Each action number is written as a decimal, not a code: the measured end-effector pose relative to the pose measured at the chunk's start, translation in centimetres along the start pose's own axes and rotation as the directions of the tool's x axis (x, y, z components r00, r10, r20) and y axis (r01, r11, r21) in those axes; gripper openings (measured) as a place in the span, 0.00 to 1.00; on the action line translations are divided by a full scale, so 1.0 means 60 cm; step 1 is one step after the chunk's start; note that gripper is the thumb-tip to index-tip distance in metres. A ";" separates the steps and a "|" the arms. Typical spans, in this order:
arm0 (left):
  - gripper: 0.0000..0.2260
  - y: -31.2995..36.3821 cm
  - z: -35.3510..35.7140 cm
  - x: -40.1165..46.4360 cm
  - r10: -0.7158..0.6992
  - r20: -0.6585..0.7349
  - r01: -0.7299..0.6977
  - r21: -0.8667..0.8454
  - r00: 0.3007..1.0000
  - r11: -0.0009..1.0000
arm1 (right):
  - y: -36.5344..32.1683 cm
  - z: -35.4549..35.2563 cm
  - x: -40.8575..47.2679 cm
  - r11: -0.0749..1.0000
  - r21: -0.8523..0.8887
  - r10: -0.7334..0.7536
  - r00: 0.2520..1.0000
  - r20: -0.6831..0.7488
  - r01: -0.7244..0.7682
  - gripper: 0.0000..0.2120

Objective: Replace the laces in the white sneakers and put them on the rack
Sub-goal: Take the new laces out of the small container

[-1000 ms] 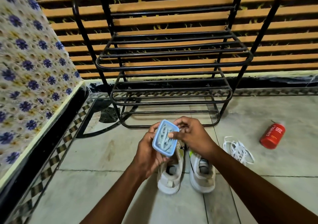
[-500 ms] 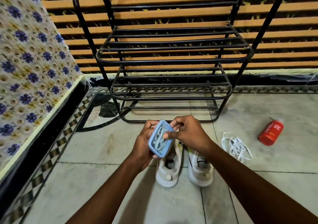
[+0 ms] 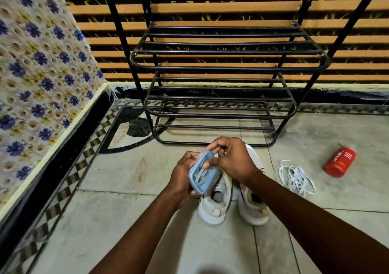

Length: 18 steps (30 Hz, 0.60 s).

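A: Peeling the lid now, looks like. right hand (image 3: 233,160) has shifted up onto the far end of the small blue-rimmed container (image 3: 203,175), fingers curled over the top rim, thumb on the clear lid. A second ago its fingertips sat lower on the side edge

B: left hand (image 3: 182,175)?

A: same job as before, wrapped round the container's left side and underside, gripping it tilted at lower centre of frame

B: what it means for the task?

A: still at unpacking. Pale strips inside are probably the new laces, but through the lid I can't confirm. white sneakers (image 3: 231,198) sit side by side on the floor directly below the hands, toes toward the rack (image 3: 221,67), tongues open, no laces seen in them. old white laces (image 3: 296,179) lie in a loose heap right of the shoes, red canister (image 3: 340,162) on its side further right. Rack shelves in upper centre hold nothing visible

B: blind spots?

A: whether the lid has lifted at all, the right hand covers that corner. Hands also hide the sneaker toes and most eyelets. Rack top is cut off by the frame edge. Flowered cloth (image 3: 37,74) at left runs out of frame too
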<state>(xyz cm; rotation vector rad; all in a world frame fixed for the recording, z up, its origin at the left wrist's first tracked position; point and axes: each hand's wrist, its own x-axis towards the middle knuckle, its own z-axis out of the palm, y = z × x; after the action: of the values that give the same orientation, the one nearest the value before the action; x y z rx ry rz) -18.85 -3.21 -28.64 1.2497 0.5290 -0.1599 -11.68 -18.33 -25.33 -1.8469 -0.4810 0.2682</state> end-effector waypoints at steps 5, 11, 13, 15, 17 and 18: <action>0.18 0.003 -0.029 0.008 0.006 -0.081 -0.013 -0.081 0.997 0.997 | -0.002 0.014 0.023 0.998 0.055 -0.037 0.999 0.001 0.037 0.18; 0.17 -0.022 -0.105 0.026 -0.113 -0.337 0.015 -0.279 0.935 0.960 | 0.014 0.048 0.028 0.966 -0.121 -0.215 0.970 0.113 0.229 0.12; 0.21 -0.018 -0.130 0.023 -0.104 -0.408 -0.009 -0.265 0.907 0.964 | 0.038 0.066 0.025 0.887 -0.305 -0.298 0.934 0.198 0.347 0.10; 0.18 -0.019 -0.154 0.018 -0.071 -0.460 -0.038 -0.224 0.885 0.974 | 0.064 0.087 0.019 0.784 -0.454 -0.284 0.895 0.345 0.424 0.07; 0.13 -0.025 -0.171 0.016 -0.081 -0.480 -0.045 -0.247 0.874 0.968 | 0.085 0.114 0.015 0.667 -0.581 -0.179 0.857 0.483 0.467 0.06; 0.13 -0.030 -0.180 0.018 -0.106 -0.482 -0.031 -0.268 0.870 0.963 | 0.094 0.127 0.012 0.593 -0.641 -0.123 0.841 0.526 0.488 0.06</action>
<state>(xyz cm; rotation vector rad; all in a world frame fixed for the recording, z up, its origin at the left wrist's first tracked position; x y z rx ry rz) -21.79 6.43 -32.97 1.0073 0.9863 0.2045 -13.10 -12.99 -33.09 -2.4715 -1.4112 0.2473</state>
